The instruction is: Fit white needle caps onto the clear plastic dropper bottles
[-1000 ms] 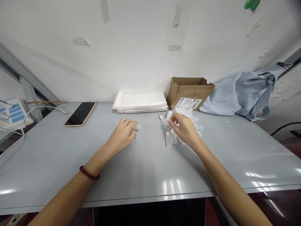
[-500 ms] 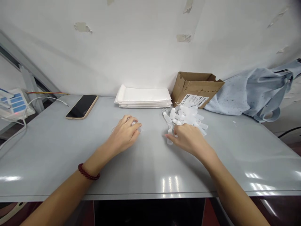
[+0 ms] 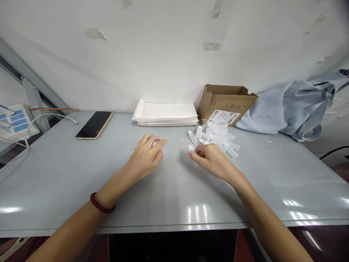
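Observation:
My left hand (image 3: 145, 154) is low over the table, fingers bent around small translucent white plastic pieces that it mostly covers. A thin cord loop (image 3: 131, 150) pokes out on its left side. My right hand (image 3: 212, 158), thumb and forefinger pinched together, grips one small white plastic tube (image 3: 191, 147) whose lower end shows beneath the fingers. Just beyond that hand lies a loose pile of similar white plastic tubes (image 3: 218, 134), some with thin cords.
Along the wall are a stack of white padded envelopes (image 3: 167, 113), an open cardboard box (image 3: 227, 105) and a light blue cloth bag (image 3: 269, 111). A phone (image 3: 94, 124) lies at the left, near a white cable (image 3: 40, 116). The grey table (image 3: 163, 207) has a straight front edge.
My right hand has drawn one tube slightly leftward from the pile, its fingers now closed on it. My left forefinger has straightened a little; that hand otherwise stays in place.

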Motion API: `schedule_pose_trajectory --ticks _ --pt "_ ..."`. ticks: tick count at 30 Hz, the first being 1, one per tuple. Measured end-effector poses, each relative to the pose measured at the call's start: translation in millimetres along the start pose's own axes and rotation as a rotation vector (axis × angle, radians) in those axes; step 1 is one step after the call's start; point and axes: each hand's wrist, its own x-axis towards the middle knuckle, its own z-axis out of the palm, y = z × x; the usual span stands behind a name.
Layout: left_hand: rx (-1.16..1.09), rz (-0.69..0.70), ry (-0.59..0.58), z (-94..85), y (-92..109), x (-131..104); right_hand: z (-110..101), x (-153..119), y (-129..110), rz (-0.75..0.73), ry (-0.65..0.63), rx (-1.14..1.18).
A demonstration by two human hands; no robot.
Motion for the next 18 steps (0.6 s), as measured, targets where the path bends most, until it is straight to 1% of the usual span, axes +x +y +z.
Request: schedule_pose_trajectory --ticks 3,5,10,14,18 --pt "-0.126 -0.003 0.032 -2.3 5.0 -1.3 -0.4 -2.2 -1.0 -0.066 -0.055 0.3" --pt "-0.233 -0.043 0.039 -4.4 9.6 -3.6 0.7 -4.0 -2.8 -0.079 -0.113 0.403" --pt "-0.499 -0.245 -0.006 -9.4 20.1 -7.2 0.4 -7.7 -7.5 -0.131 -0.237 0.42" --pt "-0.658 -0.318 -0.009 -13.6 24.1 -5.5 -0.4 -9.0 -9.5 -0.169 -0.309 0.414" --pt "-0.739 -0.356 -0.005 -19.7 25.7 -3.2 0.6 -9.2 -10.1 -0.167 -0.31 0.41"
